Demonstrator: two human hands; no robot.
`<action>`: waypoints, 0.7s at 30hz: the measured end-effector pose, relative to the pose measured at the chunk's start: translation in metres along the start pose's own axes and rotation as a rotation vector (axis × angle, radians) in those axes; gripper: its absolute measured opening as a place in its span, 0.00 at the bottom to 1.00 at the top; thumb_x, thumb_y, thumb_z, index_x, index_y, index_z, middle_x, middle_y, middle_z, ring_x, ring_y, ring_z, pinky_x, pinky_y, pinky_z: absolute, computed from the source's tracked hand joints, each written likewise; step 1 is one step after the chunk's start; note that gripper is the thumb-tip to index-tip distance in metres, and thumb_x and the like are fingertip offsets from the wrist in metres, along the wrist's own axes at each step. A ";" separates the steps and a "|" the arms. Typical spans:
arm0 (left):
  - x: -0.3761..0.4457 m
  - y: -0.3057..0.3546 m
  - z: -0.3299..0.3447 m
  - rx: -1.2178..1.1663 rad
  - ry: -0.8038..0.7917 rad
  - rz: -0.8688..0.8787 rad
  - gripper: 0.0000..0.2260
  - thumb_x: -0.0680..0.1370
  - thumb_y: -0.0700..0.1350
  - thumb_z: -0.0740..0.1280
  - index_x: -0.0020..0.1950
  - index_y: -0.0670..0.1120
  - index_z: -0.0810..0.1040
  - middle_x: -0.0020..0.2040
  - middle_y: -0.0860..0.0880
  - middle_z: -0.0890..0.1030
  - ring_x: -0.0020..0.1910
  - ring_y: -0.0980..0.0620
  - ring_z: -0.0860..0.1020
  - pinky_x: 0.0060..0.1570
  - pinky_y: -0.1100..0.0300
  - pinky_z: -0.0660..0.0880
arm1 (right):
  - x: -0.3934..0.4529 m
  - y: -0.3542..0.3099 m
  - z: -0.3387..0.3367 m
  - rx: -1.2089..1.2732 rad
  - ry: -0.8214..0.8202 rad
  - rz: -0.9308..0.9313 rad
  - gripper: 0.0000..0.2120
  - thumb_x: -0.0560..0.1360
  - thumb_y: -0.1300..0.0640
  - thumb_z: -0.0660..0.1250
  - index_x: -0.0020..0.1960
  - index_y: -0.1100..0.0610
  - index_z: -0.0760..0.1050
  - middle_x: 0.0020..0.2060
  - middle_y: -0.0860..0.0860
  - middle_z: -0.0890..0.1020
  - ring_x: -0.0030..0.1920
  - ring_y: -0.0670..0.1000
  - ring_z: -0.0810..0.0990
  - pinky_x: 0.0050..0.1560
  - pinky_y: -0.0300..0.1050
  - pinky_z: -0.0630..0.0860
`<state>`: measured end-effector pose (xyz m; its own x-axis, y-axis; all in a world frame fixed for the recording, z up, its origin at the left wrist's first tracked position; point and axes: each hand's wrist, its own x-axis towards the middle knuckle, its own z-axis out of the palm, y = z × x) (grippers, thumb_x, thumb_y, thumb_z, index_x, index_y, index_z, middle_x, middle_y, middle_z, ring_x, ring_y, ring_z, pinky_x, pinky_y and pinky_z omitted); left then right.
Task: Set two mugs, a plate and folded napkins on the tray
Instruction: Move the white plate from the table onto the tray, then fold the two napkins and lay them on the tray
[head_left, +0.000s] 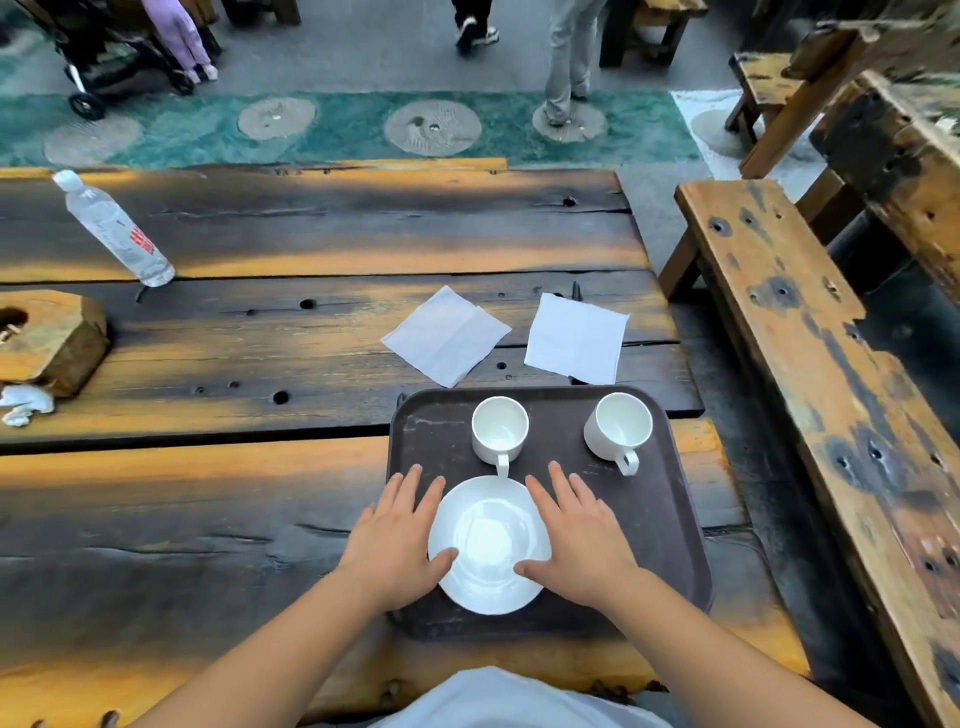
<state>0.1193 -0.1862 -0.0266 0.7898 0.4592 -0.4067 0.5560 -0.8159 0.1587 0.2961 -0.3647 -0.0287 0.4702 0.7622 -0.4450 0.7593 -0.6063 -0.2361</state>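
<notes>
A dark brown tray (670, 519) lies on the wooden table in front of me. Two white mugs stand on its far half, one (500, 429) at the middle and one (618, 427) to the right, both with handles toward me. A white plate (488, 545) rests on the near half. My left hand (395, 540) lies flat at the plate's left edge and my right hand (576, 540) at its right edge. Fingers are spread on the tray and both thumbs rest on the plate's near rim. Two white napkins, one (445, 335) on the left and one (575, 338) on the right, lie flat on the table beyond the tray.
A plastic water bottle (115, 231) stands at the far left, with a wooden block (47, 340) and crumpled tissue (23, 402) nearer. A wooden bench (810, 364) runs along the table's right side. People walk on the path beyond the table.
</notes>
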 end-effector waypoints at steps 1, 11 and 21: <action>-0.001 0.003 -0.007 -0.002 0.016 0.006 0.40 0.74 0.69 0.55 0.79 0.56 0.41 0.81 0.48 0.41 0.79 0.45 0.43 0.73 0.44 0.58 | -0.001 -0.002 -0.004 -0.008 0.015 0.001 0.51 0.66 0.28 0.63 0.77 0.41 0.37 0.78 0.48 0.36 0.78 0.55 0.39 0.74 0.60 0.50; 0.003 0.030 -0.059 -0.037 0.164 -0.027 0.43 0.70 0.74 0.51 0.78 0.57 0.38 0.80 0.49 0.35 0.78 0.46 0.37 0.73 0.40 0.56 | -0.003 -0.015 -0.052 -0.016 0.181 -0.068 0.54 0.59 0.19 0.53 0.76 0.38 0.34 0.74 0.43 0.29 0.77 0.54 0.34 0.74 0.61 0.43; 0.011 0.026 -0.076 -0.124 0.144 -0.083 0.40 0.71 0.73 0.50 0.79 0.58 0.42 0.80 0.49 0.38 0.78 0.46 0.38 0.75 0.45 0.50 | 0.026 -0.023 -0.084 -0.032 0.173 -0.126 0.51 0.62 0.21 0.53 0.77 0.39 0.37 0.75 0.42 0.31 0.77 0.51 0.34 0.75 0.62 0.43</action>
<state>0.1623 -0.1755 0.0412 0.7639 0.5757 -0.2916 0.6413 -0.7278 0.2431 0.3282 -0.3119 0.0382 0.4387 0.8608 -0.2582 0.8295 -0.4984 -0.2522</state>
